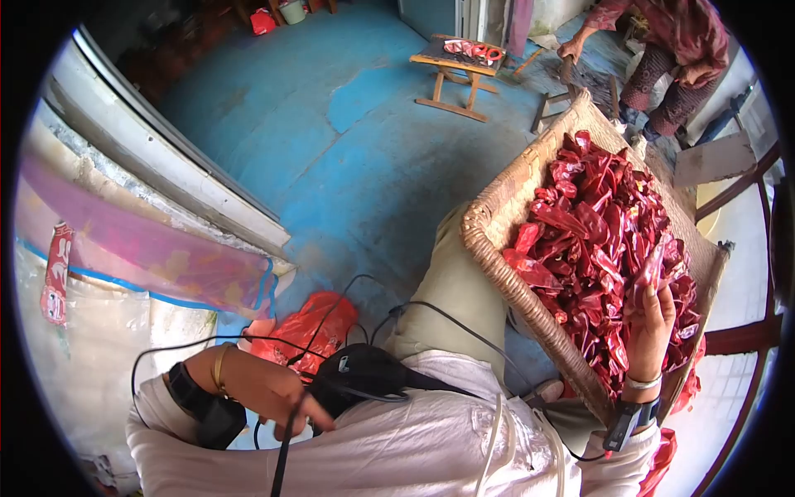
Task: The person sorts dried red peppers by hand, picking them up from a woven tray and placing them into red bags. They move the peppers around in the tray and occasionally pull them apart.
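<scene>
Red peppers (pixel 598 228) fill a basket (pixel 530 313); the right hand (pixel 650 331) pinches one, best held lightly. Left hand (pixel 277 391) curls, contents unclear.

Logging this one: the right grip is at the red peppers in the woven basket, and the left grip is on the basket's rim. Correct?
Not the left grip: the head view shows it beside the black pouch at the waist, away from the woven basket. The rest stands.

Glossy, wrinkled, deep-red dried chili peppers (pixel 592 240) lie loosely heaped inside a tan, four-sided woven basket (pixel 530 310) towards three o'clock in view.
</scene>
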Available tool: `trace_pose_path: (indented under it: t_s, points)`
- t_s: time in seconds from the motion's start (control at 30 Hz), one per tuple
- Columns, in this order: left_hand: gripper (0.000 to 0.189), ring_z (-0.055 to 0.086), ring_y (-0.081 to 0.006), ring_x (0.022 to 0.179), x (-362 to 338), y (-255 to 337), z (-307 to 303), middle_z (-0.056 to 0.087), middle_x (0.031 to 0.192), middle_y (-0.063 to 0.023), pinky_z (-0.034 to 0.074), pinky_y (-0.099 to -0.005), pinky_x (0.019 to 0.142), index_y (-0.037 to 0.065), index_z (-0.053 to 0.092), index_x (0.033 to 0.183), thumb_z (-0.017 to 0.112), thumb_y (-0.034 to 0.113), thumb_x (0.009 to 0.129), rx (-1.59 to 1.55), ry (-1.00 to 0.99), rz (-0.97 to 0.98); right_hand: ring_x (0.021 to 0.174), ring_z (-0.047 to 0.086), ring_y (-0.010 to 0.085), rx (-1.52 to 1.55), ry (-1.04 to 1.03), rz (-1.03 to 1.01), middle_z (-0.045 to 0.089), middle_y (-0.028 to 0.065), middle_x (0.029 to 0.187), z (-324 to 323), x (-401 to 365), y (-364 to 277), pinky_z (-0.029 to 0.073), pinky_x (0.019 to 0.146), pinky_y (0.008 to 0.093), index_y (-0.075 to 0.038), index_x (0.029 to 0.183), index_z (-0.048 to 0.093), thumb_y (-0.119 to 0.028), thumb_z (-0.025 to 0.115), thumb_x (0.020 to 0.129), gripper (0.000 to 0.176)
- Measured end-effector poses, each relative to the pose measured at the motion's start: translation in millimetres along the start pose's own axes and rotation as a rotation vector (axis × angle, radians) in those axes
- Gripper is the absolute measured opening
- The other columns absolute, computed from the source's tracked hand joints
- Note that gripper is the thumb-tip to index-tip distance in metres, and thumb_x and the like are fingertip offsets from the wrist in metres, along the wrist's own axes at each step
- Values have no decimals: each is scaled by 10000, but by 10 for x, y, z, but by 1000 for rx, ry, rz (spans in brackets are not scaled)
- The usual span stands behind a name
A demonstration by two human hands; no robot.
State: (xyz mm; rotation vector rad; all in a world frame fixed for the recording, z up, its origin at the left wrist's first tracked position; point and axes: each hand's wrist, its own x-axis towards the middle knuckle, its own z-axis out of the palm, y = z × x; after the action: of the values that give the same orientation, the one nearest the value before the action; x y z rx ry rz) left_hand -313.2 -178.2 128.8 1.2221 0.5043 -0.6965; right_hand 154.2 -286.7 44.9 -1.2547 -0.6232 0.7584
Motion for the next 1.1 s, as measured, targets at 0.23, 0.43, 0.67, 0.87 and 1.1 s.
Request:
trace_pose_path:
  t_s: [0.23,0.43,0.67,0.87,1.1]
  points:
    - [707,561,-210,629,320,-79,286,590,951,-120,510,-361,658,-4,459,1181,412,628,866,-519,750,1243,584,518,50,-53,32,-1,593,-11,751,17,-31,36,407,524,187,-82,943,582,-171,588,894,102]
    - [396,373,-131,425,429,462,403,399,615,-21,425,-279,510,40,353,1280,298,314,999,-630,858,1732,591,544,70,-192,39,10,568,-21,713,119,-91,-74,440,521,206,-78,909,588,-162,541,913,96]
    - [367,538,-153,507,500,986,502,581,707,-73,449,-277,476,-96,427,1180,297,181,978,-246,522,2065,614,523,37,-111,-10,7,600,-12,806,-4,-108,57,446,542,186,-43,980,578,-135,604,884,135]
    - [306,535,-174,798,117,1477,274,570,879,-15,412,-276,665,66,521,944,447,361,907,412,1283,2270,564,528,41,-125,34,10,595,-13,758,-40,-39,134,398,469,183,-40,970,565,-129,590,887,125]
    - [265,584,-194,726,-86,1796,522,587,769,-61,461,-306,639,51,565,844,419,266,889,329,878,2776,573,539,50,-112,64,-30,604,-8,753,-73,-23,189,419,484,193,-32,960,571,-143,606,878,142]
